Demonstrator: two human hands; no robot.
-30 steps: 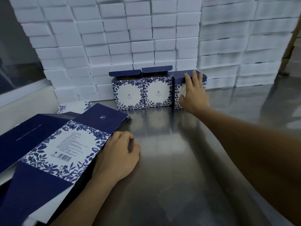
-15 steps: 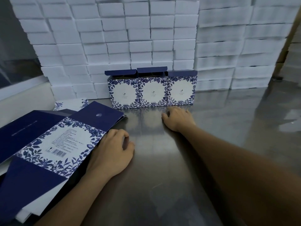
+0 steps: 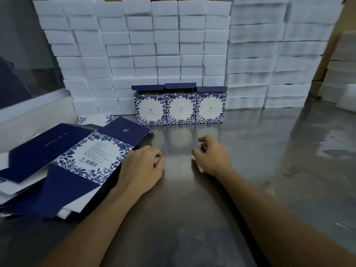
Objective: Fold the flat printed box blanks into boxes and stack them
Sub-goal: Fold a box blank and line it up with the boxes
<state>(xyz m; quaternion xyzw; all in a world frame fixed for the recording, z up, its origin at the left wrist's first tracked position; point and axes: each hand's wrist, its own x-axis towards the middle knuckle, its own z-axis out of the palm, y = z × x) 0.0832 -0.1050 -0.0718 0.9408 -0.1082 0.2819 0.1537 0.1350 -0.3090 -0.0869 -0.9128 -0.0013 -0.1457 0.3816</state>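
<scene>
White foam blocks (image 3: 165, 45) wall the back of the steel bench (image 3: 250, 151). Against them stand 3 folded boxes (image 3: 180, 107), blue floral borders round white ovals, 2 lids up. Flat blanks (image 3: 77, 157) pile at left. The left hand (image 3: 141, 168) rests beside the pile, its grip loosely curled, empty; the right hand (image 3: 212, 155) likewise.

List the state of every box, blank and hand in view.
Left box: folded, upright, lid flap open.
Middle box: folded, upright, lid flap open.
Right box: folded, upright, lid closed.
Top blank: flat, unfolded, on the pile.
Left hand: resting by the blank's edge.
Right hand: loosely curled, empty.
</scene>
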